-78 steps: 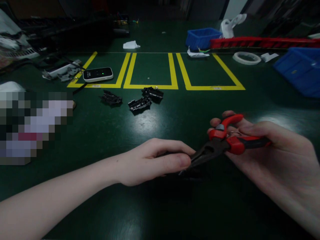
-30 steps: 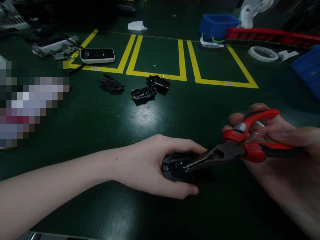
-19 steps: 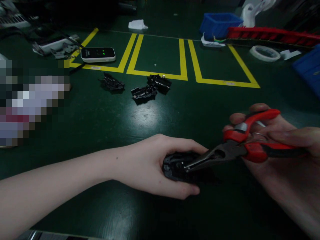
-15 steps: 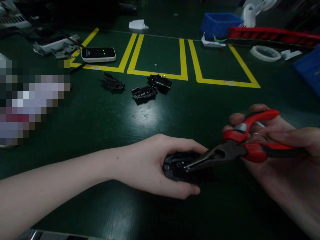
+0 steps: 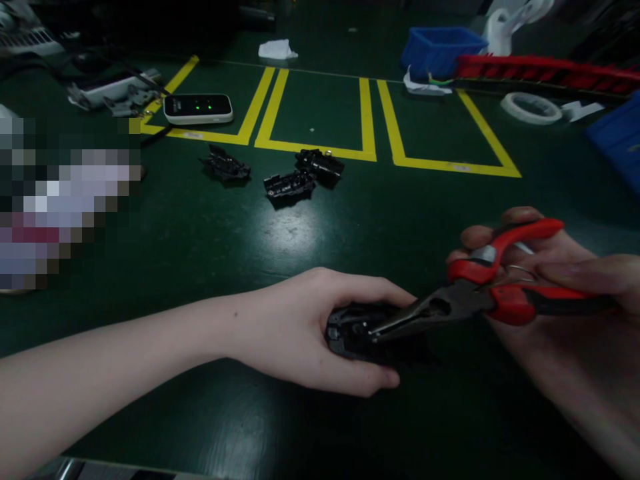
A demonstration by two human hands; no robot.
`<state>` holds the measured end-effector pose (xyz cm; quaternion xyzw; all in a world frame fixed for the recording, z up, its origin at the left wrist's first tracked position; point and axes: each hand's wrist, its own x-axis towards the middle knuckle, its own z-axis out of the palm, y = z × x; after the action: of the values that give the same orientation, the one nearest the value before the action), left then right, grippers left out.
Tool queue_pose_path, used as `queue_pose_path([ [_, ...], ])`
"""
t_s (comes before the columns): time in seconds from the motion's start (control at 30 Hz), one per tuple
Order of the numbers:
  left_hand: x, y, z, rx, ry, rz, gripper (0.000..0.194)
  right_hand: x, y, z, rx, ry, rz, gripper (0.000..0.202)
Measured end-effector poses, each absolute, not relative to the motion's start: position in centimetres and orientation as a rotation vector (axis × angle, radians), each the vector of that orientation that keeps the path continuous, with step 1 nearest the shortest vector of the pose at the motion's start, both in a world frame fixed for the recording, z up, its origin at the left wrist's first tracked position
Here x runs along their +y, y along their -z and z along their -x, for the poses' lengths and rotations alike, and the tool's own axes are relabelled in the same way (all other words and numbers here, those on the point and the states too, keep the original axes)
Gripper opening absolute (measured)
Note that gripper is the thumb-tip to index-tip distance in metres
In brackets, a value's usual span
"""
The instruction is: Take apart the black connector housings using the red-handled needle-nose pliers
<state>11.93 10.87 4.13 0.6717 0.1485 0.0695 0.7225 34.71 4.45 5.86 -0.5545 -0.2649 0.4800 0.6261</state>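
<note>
My left hand (image 5: pixel 315 333) grips a black plastic part (image 5: pixel 345 333) on the green table, thumb along its near side and fingers along its far side. Red-handled needle-nose pliers (image 5: pixel 463 297) are held in my right hand (image 5: pixel 560 287), fingers round the grips. Their jaws point left and down, with the tips at small metal bits inside the black part. Whether the tips pinch anything is too small to tell. Further back lie a black piece (image 5: pixel 226 165) and two touching black pieces, one in front (image 5: pixel 289 187) and one behind (image 5: pixel 323 167).
Yellow tape (image 5: pixel 315 147) marks frames on the green table (image 5: pixel 225 233). At the back are a white-edged device (image 5: pixel 199 109), metal parts (image 5: pixel 115 93), a blue bin (image 5: pixel 443 50), a red rack (image 5: pixel 540 70) and a tape roll (image 5: pixel 531 108). Another blue bin (image 5: pixel 620 140) stands right.
The pliers and my right hand have shifted very slightly to the right. My left hand keeps its hold on the black part.
</note>
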Motion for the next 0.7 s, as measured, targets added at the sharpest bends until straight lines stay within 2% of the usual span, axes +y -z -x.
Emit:
queue_pose_path([
  [0.4,10.87,-4.05,-11.74,0.304,-0.143,-1.452,0.043,4.1,-5.88,-34.87,-0.542,-1.028,1.328,0.027],
  [0.7,10.85,-4.4,-11.83,0.315,-0.122,-1.445,0.04,4.36,-5.71,-35.1,-0.55,-1.095,1.303,0.029],
])
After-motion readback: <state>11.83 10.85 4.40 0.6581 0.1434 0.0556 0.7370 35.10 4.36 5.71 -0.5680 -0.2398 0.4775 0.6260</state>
